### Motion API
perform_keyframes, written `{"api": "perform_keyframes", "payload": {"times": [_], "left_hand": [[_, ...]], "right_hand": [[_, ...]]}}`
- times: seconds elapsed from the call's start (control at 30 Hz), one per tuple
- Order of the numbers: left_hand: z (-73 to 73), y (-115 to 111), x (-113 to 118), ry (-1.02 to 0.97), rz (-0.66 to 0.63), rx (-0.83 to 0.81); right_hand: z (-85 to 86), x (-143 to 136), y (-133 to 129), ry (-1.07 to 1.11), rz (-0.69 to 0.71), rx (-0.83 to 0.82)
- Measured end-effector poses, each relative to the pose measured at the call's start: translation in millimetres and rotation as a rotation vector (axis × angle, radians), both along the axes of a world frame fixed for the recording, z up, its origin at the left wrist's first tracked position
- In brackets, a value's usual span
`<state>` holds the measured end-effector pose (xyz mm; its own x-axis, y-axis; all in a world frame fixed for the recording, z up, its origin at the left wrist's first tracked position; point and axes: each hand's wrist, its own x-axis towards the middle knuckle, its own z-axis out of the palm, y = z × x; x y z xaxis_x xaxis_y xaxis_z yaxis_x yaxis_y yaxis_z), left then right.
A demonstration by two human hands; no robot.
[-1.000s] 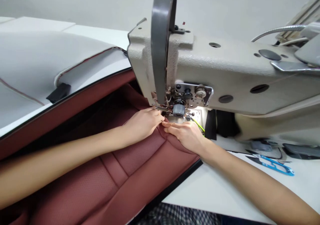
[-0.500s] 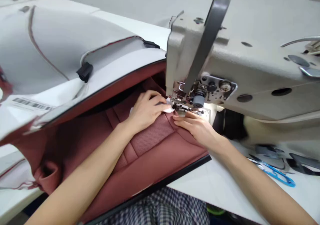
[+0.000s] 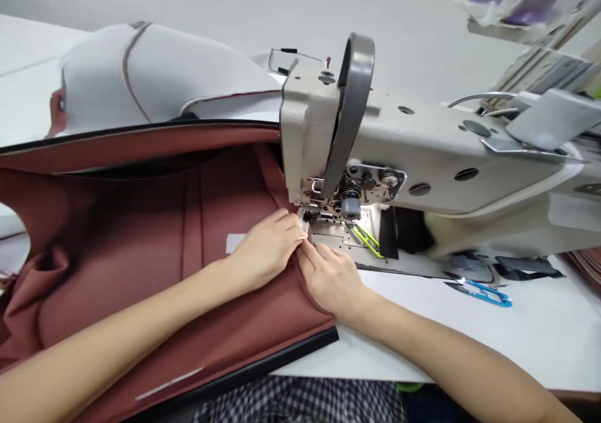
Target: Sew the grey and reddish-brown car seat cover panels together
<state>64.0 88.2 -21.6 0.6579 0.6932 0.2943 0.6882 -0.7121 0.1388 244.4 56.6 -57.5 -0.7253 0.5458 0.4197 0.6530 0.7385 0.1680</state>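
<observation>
A dark red seat cover [image 3: 117, 266] with perforated panels and a black edge strip lies under the head of a sewing machine [image 3: 300, 122]. My left hand [image 3: 265, 251] rests on the cover, its fingers closed on a narrow white strip [image 3: 303, 223] right at the presser foot. Part of a white strip [image 3: 233, 243] also shows beside the left wrist. Touching the left fingertips, my right hand [image 3: 331, 279] has its fingers closed on the cover's edge, just in front of the foot. The needle point is too small to make out.
Yellow-green thread snips [image 3: 367, 240] lie on the machine bed to the right of the foot. Blue-handled snips [image 3: 486, 293] lie on the white table [image 3: 451, 335]. A padded grey-white piece [image 3: 188, 66] stands behind the cover.
My view has shifted, showing more of the machine's right side. My hands have come together at the cover's edge, and the cover appears turned. The yellow-green snips are now visible.
</observation>
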Motion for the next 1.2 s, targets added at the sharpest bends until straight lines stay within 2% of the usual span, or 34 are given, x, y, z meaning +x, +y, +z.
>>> {"api": "perform_keyframes", "payload": {"times": [0.1, 0.2, 0.4, 0.53, 0.73, 0.87, 0.93, 1.03, 1.13, 1.2], "left_hand": [[-5.3, -6.0, 3.9, -0.048, 0.062, -0.027], [-15.1, -2.0, 2.7, -0.106, 0.114, -0.035], [-24.5, 13.1, -0.2, -0.091, 0.065, 0.065], [-26.8, 19.2, -4.9, -0.162, 0.047, 0.097], [-21.0, 20.4, -12.5, -0.223, -0.014, 0.005], [-18.9, 33.0, -22.6, -0.236, -0.056, 0.108], [-20.8, 42.2, -28.8, -0.240, -0.093, 0.147], [-22.1, 50.4, -36.5, -0.188, -0.166, 0.153], [-16.1, 43.2, -35.8, -0.043, -0.183, 0.118], [-9.1, 30.6, -27.6, 0.065, -0.127, 0.047]], "right_hand": [[-1.0, 2.0, 2.0, 0.021, 0.019, 0.002], [-1.8, 3.3, 2.8, 0.043, 0.036, 0.022], [-3.3, 1.2, 10.4, 0.068, -0.016, -0.019], [1.0, 4.2, 17.9, 0.034, -0.007, -0.088], [14.5, 17.1, 20.2, 0.213, 0.178, -0.257], [12.5, 15.7, 11.9, 0.300, 0.283, -0.322], [8.7, 11.0, 6.1, 0.284, 0.285, -0.292], [4.0, 3.3, -1.4, 0.251, 0.235, -0.157], [2.5, -0.9, -5.5, 0.189, 0.184, -0.039], [3.0, -0.8, -6.0, 0.172, 0.177, -0.031]]}}
